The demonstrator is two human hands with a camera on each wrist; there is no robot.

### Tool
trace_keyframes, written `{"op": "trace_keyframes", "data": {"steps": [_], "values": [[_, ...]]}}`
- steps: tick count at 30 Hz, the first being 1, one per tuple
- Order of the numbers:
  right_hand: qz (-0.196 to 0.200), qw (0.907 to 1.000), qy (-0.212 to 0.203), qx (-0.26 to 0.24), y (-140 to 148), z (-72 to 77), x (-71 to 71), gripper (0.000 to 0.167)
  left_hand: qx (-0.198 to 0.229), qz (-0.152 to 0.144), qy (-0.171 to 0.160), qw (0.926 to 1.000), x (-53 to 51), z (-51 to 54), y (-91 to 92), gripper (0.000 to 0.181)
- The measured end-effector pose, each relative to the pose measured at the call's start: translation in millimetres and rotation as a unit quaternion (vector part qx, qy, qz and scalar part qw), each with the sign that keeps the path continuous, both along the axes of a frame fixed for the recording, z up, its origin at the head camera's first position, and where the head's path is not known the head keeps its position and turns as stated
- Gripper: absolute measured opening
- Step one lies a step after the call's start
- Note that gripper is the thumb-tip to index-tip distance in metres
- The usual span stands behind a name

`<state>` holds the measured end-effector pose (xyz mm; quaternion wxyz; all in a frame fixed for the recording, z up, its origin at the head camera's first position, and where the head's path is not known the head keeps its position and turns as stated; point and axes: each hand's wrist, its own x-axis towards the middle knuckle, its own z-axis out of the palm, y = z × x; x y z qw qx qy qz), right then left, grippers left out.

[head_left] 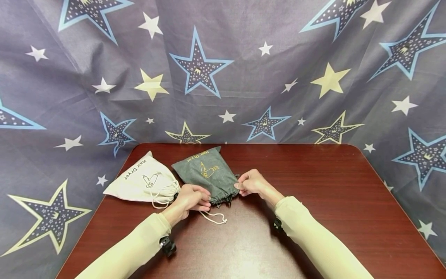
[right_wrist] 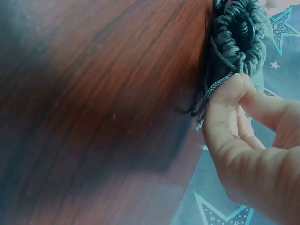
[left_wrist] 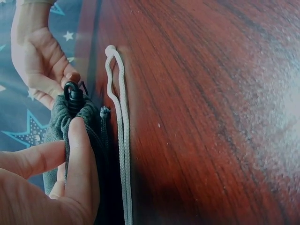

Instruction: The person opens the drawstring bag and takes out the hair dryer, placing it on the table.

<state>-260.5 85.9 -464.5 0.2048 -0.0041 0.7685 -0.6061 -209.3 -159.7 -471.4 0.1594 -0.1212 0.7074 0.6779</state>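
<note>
A dark green drawstring bag (head_left: 209, 172) printed "Hair Dryer" lies on the table, its gathered mouth toward the person. The left hand (head_left: 191, 199) pinches the left side of that mouth; in the left wrist view its thumb and finger (left_wrist: 79, 154) hold the cloth. At the right side, the right hand (head_left: 253, 183) pinches the bag's edge near the cord, thumb against forefinger in the right wrist view (right_wrist: 253, 126). Through the partly open mouth (right_wrist: 243, 30) a black coiled piece shows. A white bag (head_left: 143, 180) lies left of the green one.
The white bag's cord (head_left: 217, 220) trails over the reddish-brown table (head_left: 331, 201) in front of the green bag. Behind the table hangs a grey cloth (head_left: 244, 77) with stars. A dark cord end (left_wrist: 105, 112) hangs beside the green bag's mouth.
</note>
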Motion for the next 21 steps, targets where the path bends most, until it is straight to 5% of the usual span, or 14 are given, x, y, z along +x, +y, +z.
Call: {"op": "trace_keyframes", "data": {"steps": [21], "values": [[-0.005, 1.0, -0.002, -0.003, 1.9, -0.9, -2.4, 0.01, -0.006, -0.008, 0.008, 0.9999, 3.1, 3.0, -2.5, 0.023]]}}
